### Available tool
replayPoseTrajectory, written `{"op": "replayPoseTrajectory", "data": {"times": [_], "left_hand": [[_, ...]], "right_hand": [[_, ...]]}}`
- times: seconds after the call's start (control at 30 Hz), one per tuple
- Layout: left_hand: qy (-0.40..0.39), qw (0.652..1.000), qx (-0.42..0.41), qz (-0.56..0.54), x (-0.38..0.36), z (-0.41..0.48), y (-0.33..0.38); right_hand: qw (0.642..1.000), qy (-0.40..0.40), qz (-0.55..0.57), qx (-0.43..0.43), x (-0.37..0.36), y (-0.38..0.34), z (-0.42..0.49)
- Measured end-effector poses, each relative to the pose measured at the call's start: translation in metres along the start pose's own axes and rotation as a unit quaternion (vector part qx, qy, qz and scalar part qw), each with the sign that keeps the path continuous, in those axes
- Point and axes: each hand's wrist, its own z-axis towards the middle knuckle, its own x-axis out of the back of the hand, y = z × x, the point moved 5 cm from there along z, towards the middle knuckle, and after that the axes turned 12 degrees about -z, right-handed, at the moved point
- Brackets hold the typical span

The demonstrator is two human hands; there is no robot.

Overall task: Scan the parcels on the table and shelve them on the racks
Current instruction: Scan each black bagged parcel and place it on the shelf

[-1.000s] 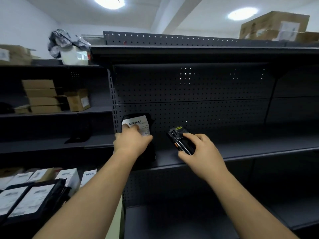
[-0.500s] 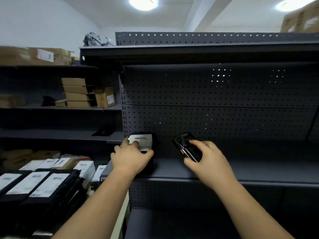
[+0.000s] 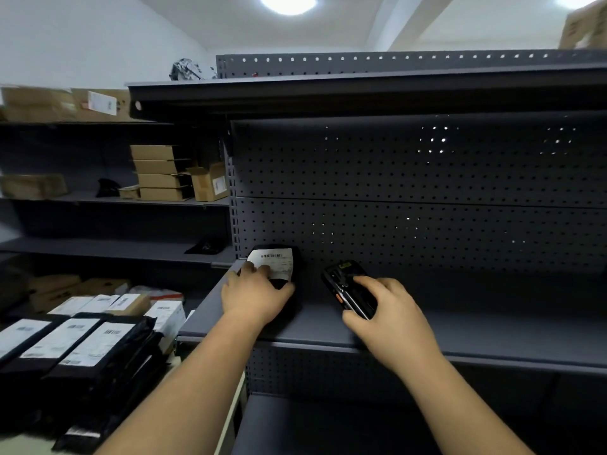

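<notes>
A black parcel with a white barcode label (image 3: 277, 262) stands against the perforated back panel at the left end of the dark grey shelf (image 3: 427, 326). My left hand (image 3: 254, 295) grips its lower part, thumb on one side and fingers over the label's edge. My right hand (image 3: 384, 315) holds a black handheld scanner (image 3: 348, 289) with an orange side button just above the shelf, to the right of the parcel. More black parcels with white labels (image 3: 75, 349) lie stacked at the lower left.
Small white and brown boxes (image 3: 131, 303) sit behind the stack. The left rack holds cardboard boxes (image 3: 164, 174) on its shelves. A box (image 3: 588, 26) sits on top of the rack at upper right. The shelf stretches bare to the right; another shelf lies below.
The view has swung left and down, so more of the table parcels show. The parcel now stands lower against the back panel on the shelf. Both hands keep their holds.
</notes>
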Motion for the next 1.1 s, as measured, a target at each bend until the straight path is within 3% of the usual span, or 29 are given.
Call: {"op": "replayPoseTrajectory", "data": {"times": [0.17, 0.3, 0.4, 0.6, 0.83, 1.1], "left_hand": [[0.025, 0.997, -0.037, -0.057, 0.012, -0.01, -0.015], [0.071, 0.985, -0.124, -0.094, 0.05, -0.024, -0.052], [0.082, 0.976, -0.168, -0.114, 0.085, -0.04, -0.096], [0.077, 0.969, -0.193, -0.135, 0.158, -0.085, -0.257], [0.064, 0.984, -0.126, -0.106, 0.211, -0.102, -0.43], [0.03, 0.997, -0.03, -0.071, 0.208, -0.057, -0.582]], "right_hand": [[1.0, 0.005, 0.006, 0.007, -0.001, -0.025, -0.011], [0.999, 0.014, 0.021, 0.027, -0.004, -0.072, -0.03], [0.998, 0.021, 0.049, 0.037, -0.015, -0.118, -0.045], [0.994, 0.005, 0.089, 0.061, -0.081, -0.263, -0.1], [0.99, -0.075, 0.084, 0.087, -0.176, -0.407, -0.132], [0.979, -0.146, 0.087, 0.118, -0.303, -0.507, -0.107]]}}
